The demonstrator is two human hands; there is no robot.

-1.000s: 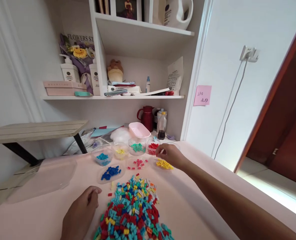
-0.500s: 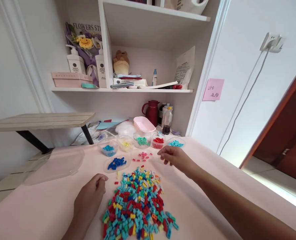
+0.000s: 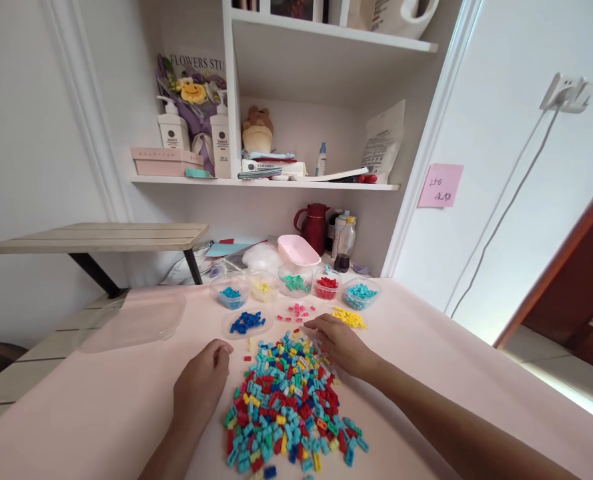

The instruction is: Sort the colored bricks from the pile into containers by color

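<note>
A heap of small mixed-colour bricks (image 3: 289, 403) lies on the pink table (image 3: 426, 360) in front of me. My right hand (image 3: 339, 343) rests on the heap's far right edge, fingers stretched out and low over the bricks. My left hand (image 3: 201, 383) lies at the heap's left side, fingers curled under; nothing shows in it. Beyond the heap stand clear dishes of sorted bricks: dark blue (image 3: 246, 323), pink (image 3: 296, 310), yellow (image 3: 349, 318), light blue (image 3: 231, 293), pale yellow (image 3: 263, 287), green (image 3: 294, 283), red (image 3: 326, 285) and turquoise (image 3: 360, 292).
A clear plastic lid (image 3: 136, 320) lies at the table's left. A pink tub (image 3: 299, 250), a dark red jug (image 3: 316, 227) and bottles (image 3: 345, 237) stand behind the dishes under white shelves. A wooden bench top (image 3: 101, 237) juts in at left.
My right hand has drawn back from the yellow dish to the top of the heap. The camera has tilted and shifted, so everything sits further right. My left hand has kept its place.
</note>
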